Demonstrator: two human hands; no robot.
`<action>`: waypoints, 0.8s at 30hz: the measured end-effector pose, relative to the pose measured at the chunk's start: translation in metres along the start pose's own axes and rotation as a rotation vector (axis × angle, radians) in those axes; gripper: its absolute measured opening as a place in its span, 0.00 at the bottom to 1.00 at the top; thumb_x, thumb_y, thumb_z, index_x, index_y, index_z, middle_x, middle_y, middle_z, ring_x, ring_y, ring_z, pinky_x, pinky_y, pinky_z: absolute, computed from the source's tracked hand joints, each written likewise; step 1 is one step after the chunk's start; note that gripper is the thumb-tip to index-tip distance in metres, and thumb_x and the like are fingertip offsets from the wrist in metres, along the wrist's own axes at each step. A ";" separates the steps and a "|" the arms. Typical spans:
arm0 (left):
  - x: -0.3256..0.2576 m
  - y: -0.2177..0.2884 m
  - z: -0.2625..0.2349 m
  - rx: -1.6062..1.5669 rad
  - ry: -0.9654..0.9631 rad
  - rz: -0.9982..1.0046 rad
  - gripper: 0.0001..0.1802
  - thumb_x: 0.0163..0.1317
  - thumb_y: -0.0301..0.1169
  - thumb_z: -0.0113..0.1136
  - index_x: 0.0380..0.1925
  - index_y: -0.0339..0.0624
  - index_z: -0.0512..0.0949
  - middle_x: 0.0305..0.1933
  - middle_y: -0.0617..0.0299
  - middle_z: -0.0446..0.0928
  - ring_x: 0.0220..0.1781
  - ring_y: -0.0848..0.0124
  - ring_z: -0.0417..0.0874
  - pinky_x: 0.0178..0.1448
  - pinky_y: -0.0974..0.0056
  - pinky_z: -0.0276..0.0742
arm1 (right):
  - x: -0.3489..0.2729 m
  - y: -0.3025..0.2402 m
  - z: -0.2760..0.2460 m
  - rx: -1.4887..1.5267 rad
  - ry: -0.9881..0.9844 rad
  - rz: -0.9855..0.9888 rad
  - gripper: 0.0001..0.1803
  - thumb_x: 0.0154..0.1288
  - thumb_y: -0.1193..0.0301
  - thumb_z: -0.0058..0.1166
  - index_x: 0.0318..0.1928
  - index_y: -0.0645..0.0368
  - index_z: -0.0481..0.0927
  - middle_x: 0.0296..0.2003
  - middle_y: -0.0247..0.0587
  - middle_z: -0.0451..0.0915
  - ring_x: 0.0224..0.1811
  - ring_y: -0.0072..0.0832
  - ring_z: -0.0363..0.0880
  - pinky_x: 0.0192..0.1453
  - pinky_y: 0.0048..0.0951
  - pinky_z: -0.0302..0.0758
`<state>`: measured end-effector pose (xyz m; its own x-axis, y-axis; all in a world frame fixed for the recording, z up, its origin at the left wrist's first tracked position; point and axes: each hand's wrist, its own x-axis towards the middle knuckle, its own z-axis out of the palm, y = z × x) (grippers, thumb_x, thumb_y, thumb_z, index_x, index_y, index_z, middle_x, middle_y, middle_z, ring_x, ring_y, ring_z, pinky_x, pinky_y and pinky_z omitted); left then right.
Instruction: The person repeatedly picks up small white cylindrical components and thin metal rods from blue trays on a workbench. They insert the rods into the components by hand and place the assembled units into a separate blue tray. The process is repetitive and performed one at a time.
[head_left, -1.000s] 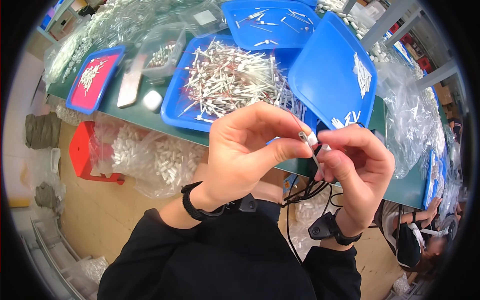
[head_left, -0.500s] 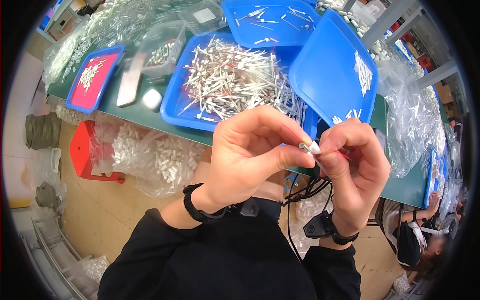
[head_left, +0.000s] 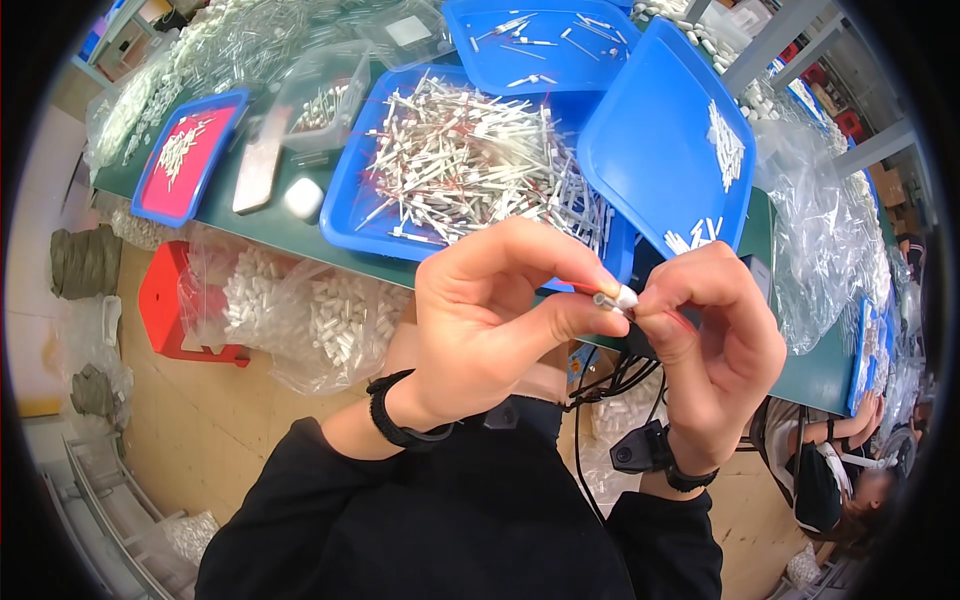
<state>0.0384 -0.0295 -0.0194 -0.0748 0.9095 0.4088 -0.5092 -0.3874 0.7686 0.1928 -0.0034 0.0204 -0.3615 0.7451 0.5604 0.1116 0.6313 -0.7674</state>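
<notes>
In front of my body, both hands meet at a small white piece with a rounded end (head_left: 626, 297). My left hand (head_left: 490, 320) pinches it between thumb and forefinger. Beside it at the thumb lies the open end of a thin tube (head_left: 603, 300), and a red strand (head_left: 578, 286) runs along the forefinger. My right hand (head_left: 712, 345) is closed in a pinch at the other side of the white piece; its fingertips hide what they grip. Beyond the hands stands a blue tray (head_left: 345, 215) heaped with slim white sticks (head_left: 480, 150) and red strands.
A blue tray (head_left: 640, 130) with some white sticks leans at the right, another (head_left: 470, 50) behind. Leftward on the green table (head_left: 225, 195) are a red-lined tray (head_left: 150, 190), a phone (head_left: 260, 165) and a white case (head_left: 304, 199). A red stool (head_left: 165, 300) stands below; a co-worker (head_left: 840, 470) sits right.
My right hand has shifted slightly down and its fingers have turned. The tube between the hands has tilted, and the red strand lies flatter. Both hands stay closed.
</notes>
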 end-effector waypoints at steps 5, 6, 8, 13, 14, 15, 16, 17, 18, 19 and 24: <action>0.000 -0.003 -0.004 0.073 -0.021 0.071 0.13 0.50 0.16 0.66 0.33 0.38 0.73 0.30 0.56 0.78 0.36 0.66 0.79 0.39 0.65 0.74 | -0.003 0.002 0.004 -0.015 0.039 -0.001 0.05 0.52 0.83 0.59 0.30 0.64 0.78 0.27 0.37 0.78 0.25 0.24 0.74 0.28 0.22 0.69; 0.000 -0.003 -0.004 0.096 -0.027 0.073 0.13 0.50 0.16 0.66 0.33 0.38 0.73 0.30 0.56 0.78 0.36 0.66 0.79 0.39 0.65 0.74 | -0.003 0.003 0.005 0.005 0.047 0.011 0.05 0.52 0.83 0.59 0.31 0.64 0.78 0.27 0.37 0.78 0.25 0.24 0.74 0.29 0.22 0.69; 0.000 -0.004 -0.006 0.141 -0.038 0.075 0.13 0.51 0.16 0.66 0.33 0.38 0.73 0.31 0.55 0.78 0.36 0.66 0.79 0.40 0.65 0.75 | -0.005 0.005 0.006 0.038 0.048 0.008 0.06 0.52 0.84 0.60 0.31 0.64 0.79 0.27 0.38 0.79 0.26 0.24 0.75 0.29 0.22 0.70; -0.001 -0.010 -0.012 -0.024 -0.036 0.074 0.11 0.53 0.13 0.62 0.35 0.33 0.74 0.36 0.53 0.78 0.41 0.67 0.81 0.47 0.64 0.78 | -0.002 0.003 0.007 0.041 0.042 0.011 0.08 0.49 0.85 0.61 0.32 0.65 0.81 0.27 0.39 0.79 0.27 0.24 0.76 0.30 0.22 0.71; -0.001 -0.011 -0.014 -0.083 -0.047 0.082 0.10 0.53 0.12 0.61 0.36 0.31 0.75 0.38 0.52 0.79 0.43 0.68 0.82 0.50 0.65 0.80 | -0.001 0.003 0.007 0.045 0.051 0.020 0.08 0.49 0.85 0.61 0.32 0.65 0.81 0.27 0.39 0.79 0.27 0.24 0.76 0.31 0.21 0.71; -0.001 -0.009 -0.013 -0.055 -0.028 0.052 0.11 0.54 0.13 0.61 0.36 0.33 0.74 0.37 0.52 0.79 0.42 0.66 0.81 0.48 0.64 0.79 | -0.001 0.003 0.007 0.048 0.064 0.029 0.09 0.48 0.85 0.62 0.32 0.65 0.81 0.27 0.40 0.80 0.27 0.25 0.76 0.31 0.21 0.72; 0.000 -0.004 -0.010 -0.026 -0.009 0.023 0.11 0.54 0.15 0.62 0.35 0.36 0.72 0.36 0.52 0.79 0.42 0.65 0.81 0.47 0.63 0.77 | -0.001 0.004 0.006 0.035 0.079 0.001 0.10 0.47 0.86 0.62 0.32 0.64 0.82 0.27 0.40 0.79 0.27 0.25 0.76 0.30 0.21 0.71; 0.000 -0.002 -0.008 0.002 0.010 -0.006 0.12 0.54 0.17 0.63 0.35 0.38 0.71 0.34 0.52 0.79 0.41 0.64 0.80 0.45 0.62 0.76 | -0.002 0.006 0.006 0.023 0.093 -0.026 0.11 0.45 0.86 0.63 0.32 0.64 0.82 0.27 0.40 0.79 0.26 0.25 0.76 0.29 0.21 0.71; 0.000 -0.002 -0.009 -0.004 0.009 -0.013 0.12 0.55 0.17 0.61 0.36 0.38 0.71 0.35 0.51 0.79 0.42 0.63 0.81 0.46 0.62 0.76 | -0.001 0.007 0.006 0.013 0.104 -0.053 0.12 0.44 0.86 0.63 0.32 0.64 0.82 0.27 0.40 0.79 0.25 0.25 0.76 0.28 0.21 0.71; -0.001 -0.002 -0.010 -0.011 0.007 -0.020 0.11 0.56 0.17 0.60 0.37 0.38 0.70 0.36 0.51 0.79 0.43 0.63 0.81 0.48 0.61 0.76 | 0.000 0.008 0.008 -0.100 0.126 -0.148 0.13 0.43 0.86 0.63 0.33 0.63 0.82 0.27 0.40 0.79 0.25 0.25 0.76 0.27 0.21 0.71; -0.002 -0.002 -0.008 -0.084 0.076 -0.094 0.12 0.60 0.16 0.54 0.42 0.39 0.69 0.40 0.49 0.79 0.46 0.62 0.81 0.50 0.60 0.77 | 0.001 0.010 0.009 -0.690 0.159 -0.583 0.16 0.37 0.82 0.63 0.33 0.58 0.84 0.26 0.37 0.75 0.20 0.23 0.72 0.21 0.20 0.67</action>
<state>0.0331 -0.0291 -0.0254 -0.0868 0.9511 0.2964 -0.5868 -0.2893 0.7563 0.1851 0.0020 0.0100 -0.4084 0.2567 0.8760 0.4983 0.8668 -0.0217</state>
